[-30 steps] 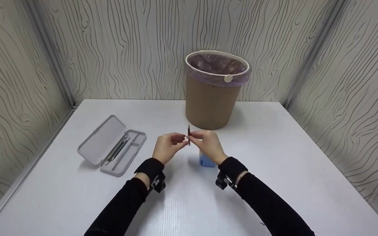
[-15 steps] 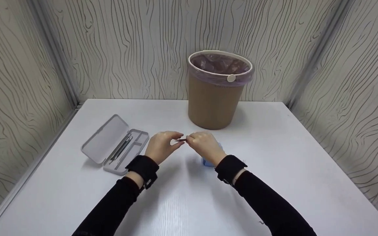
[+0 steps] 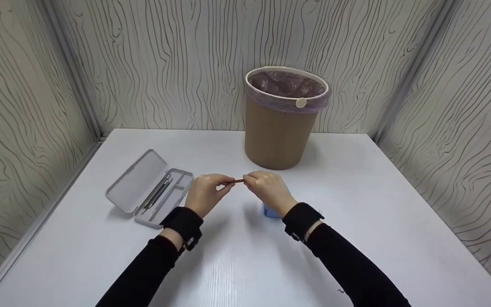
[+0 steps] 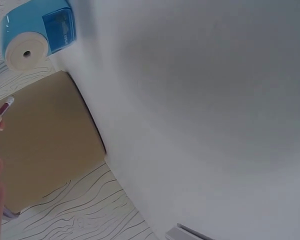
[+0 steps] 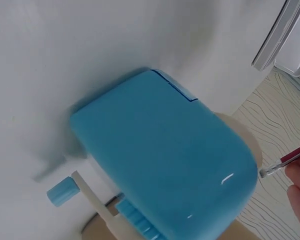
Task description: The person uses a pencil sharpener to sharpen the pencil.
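Note:
A short dark red pencil (image 3: 239,181) lies level between the two hands, above the table. My left hand (image 3: 205,192) pinches its left part between thumb and fingers. The fingertips of my right hand (image 3: 269,189) pinch its right end. In the right wrist view a pale, shiny end of the pencil (image 5: 285,159) shows near some fingertips at the edge. Below my right hand stands a blue crank pencil sharpener (image 5: 165,145), mostly hidden in the head view. The left wrist view shows its round cream front with a hole.
An open grey pencil case (image 3: 134,183) with several pencils (image 3: 159,192) lies on the left. Behind the hands stands a brown bin (image 3: 277,134) lined with a purple bag. Patterned walls (image 3: 177,64) enclose the white table (image 3: 237,264). A small dark scrap (image 3: 341,291) lies near the right sleeve.
The pencil has turned from upright to level between the hands. My left hand's thumb and fingers, apart around its tip half a second ago, have closed on it. My right hand keeps its end.

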Demonstrator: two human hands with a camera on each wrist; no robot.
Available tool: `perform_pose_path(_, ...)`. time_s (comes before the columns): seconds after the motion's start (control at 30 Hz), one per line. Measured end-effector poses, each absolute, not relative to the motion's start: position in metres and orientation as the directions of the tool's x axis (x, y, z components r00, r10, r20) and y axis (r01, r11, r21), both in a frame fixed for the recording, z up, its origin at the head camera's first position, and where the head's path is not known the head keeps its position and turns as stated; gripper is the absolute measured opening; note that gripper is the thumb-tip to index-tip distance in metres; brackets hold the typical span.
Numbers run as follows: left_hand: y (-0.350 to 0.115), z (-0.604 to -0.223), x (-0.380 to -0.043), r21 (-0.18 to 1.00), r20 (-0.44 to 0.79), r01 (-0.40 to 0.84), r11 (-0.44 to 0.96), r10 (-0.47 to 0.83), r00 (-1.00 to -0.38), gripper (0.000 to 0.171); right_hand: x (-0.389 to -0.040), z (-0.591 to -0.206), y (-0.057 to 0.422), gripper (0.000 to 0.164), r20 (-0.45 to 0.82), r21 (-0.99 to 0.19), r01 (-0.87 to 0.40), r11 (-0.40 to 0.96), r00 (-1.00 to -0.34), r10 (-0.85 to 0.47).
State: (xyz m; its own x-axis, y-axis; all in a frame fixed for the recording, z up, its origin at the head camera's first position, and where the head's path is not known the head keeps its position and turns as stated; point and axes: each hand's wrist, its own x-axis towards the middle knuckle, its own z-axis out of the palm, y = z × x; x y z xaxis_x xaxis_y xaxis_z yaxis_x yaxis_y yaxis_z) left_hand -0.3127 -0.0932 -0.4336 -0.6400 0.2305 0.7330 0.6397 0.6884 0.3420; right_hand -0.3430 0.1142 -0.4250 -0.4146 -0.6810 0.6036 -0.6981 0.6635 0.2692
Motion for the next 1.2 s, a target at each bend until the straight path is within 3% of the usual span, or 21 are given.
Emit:
perform_pose_path(0.27,-0.102,-0.436,-0.302,0.440,0.689,0.590,0.677,0.168,-0.705,0.010,-0.348,-0.429,0.118,0.014,0.566,0.215,-0.726,0.653,-0.452,-0.689)
perform_pose_path(0.53,-0.115,-0.440,-0.290,0.467,0.639,0.531,0.708,0.145,-0.755,0.017,-0.353,-0.428,0.105,0.011,0.521,0.335,-0.732,0.593,-0.381,-0.764)
perform_pose_path(0.67,-0.130,-0.445,-0.281,0.435,0.592,0.440,0.786,0.119,-0.797,0.026,-0.358,-0.429,0.096,0.012,0.481,0.388,-0.730,0.563,-0.360,-0.799)
perform_pose_path(1.0,-0.190,-0.447,-0.256,0.480,0.384,0.136,0.866,-0.068,-0.921,0.046,-0.376,-0.431,0.053,0.005,0.387,0.553,-0.702,0.450,-0.262,-0.884)
perform_pose_path(1.2,-0.217,-0.448,-0.249,0.429,0.343,0.054,0.902,-0.107,-0.933,0.041,-0.387,-0.435,0.019,0.007,0.341,0.639,-0.659,0.397,-0.220,-0.914)
